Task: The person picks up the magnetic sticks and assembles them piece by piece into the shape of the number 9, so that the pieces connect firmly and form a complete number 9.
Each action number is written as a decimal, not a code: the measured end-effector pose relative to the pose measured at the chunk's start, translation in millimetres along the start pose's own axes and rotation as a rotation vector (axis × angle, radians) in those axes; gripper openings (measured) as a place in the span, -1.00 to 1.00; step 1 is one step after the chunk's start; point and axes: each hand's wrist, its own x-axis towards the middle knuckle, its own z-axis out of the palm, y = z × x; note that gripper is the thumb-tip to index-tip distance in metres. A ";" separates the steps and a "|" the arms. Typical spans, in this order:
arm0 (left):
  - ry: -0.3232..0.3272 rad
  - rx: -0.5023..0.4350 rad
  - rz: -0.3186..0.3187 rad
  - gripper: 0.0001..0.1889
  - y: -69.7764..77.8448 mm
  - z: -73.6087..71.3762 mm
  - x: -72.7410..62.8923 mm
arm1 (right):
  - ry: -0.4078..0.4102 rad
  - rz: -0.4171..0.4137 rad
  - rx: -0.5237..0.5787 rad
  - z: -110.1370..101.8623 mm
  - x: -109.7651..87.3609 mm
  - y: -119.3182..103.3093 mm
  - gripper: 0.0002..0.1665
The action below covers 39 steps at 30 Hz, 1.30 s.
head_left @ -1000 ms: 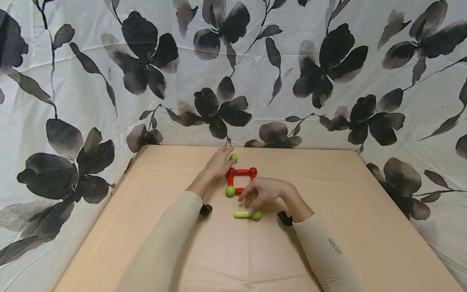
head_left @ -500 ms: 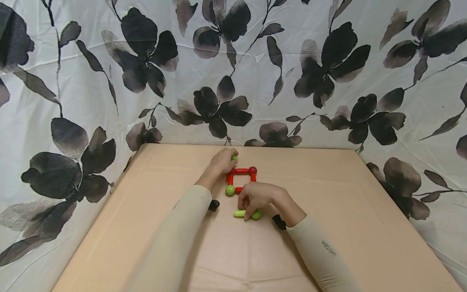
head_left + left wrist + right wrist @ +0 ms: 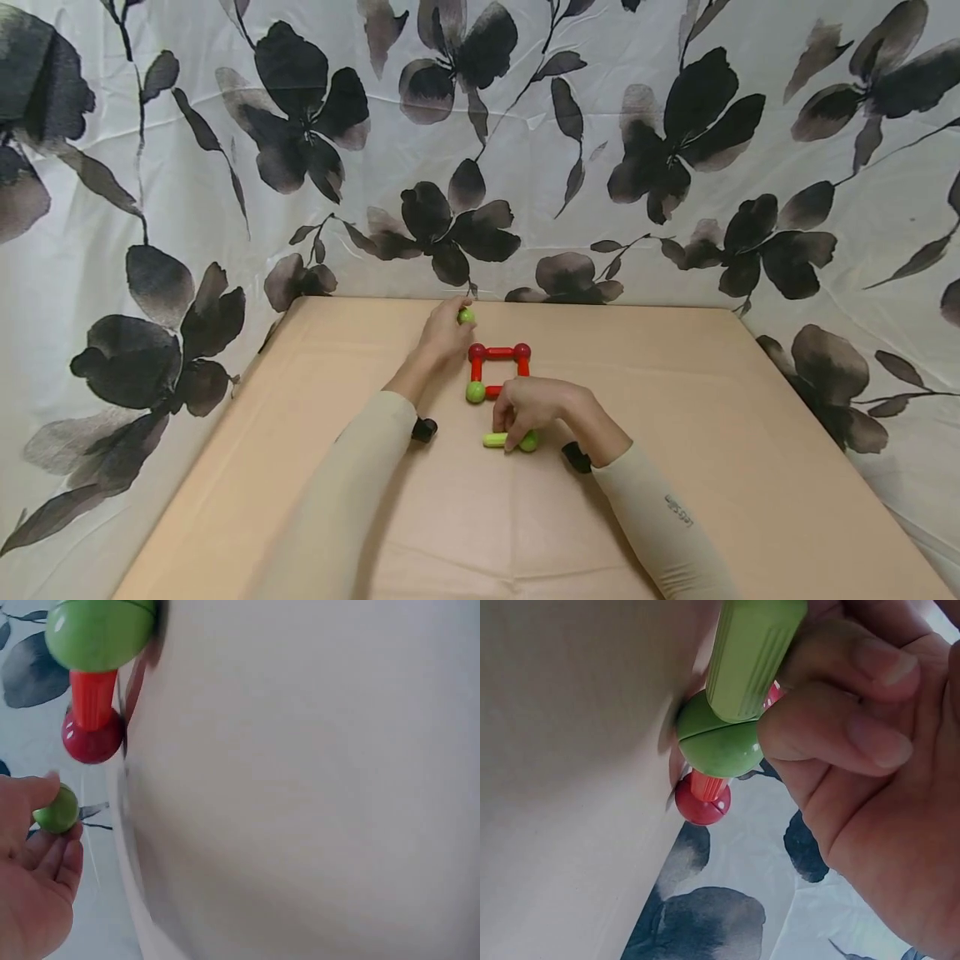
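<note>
A square of red rods point(image 3: 498, 352) with red balls and a green ball point(image 3: 475, 392) at its corners lies on the tan table point(image 3: 675, 400). My left hand point(image 3: 459, 321) pinches a loose small green ball point(image 3: 467, 316) just behind the square's far left corner. The left wrist view shows that ball point(image 3: 56, 810) at my fingertips point(image 3: 45, 787), apart from a red ball point(image 3: 91, 739). My right hand point(image 3: 513, 437) grips a green rod point(image 3: 754, 652) joined to a green ball point(image 3: 720, 739). Another green rod point(image 3: 495, 439) and a green ball point(image 3: 529, 442) lie under this hand.
A white cloth with black flowers point(image 3: 480, 167) hangs behind and beside the table. Bare tan tabletop lies to the left, right and front of the toy. Black wrist-camera mounts point(image 3: 423, 429) sit at both cream sleeves.
My left hand closed on the loose green ball and carried it slightly back and left, away from the square. My right hand's fingers curled down onto the green rod.
</note>
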 end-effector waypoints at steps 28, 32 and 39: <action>-0.769 -0.025 0.206 -0.78 22.7 -48.7 -97.7 | -0.036 -0.011 0.020 -2.4 -2.7 -0.1 -0.89; -0.819 -0.042 0.181 -0.76 20.4 -42.6 -109.8 | -0.031 -0.003 0.038 -2.6 -4.6 -1.7 -0.89; -0.810 -0.020 0.166 -0.75 21.3 -37.5 -117.7 | -0.031 -0.005 0.053 0.1 -5.8 -3.7 -0.90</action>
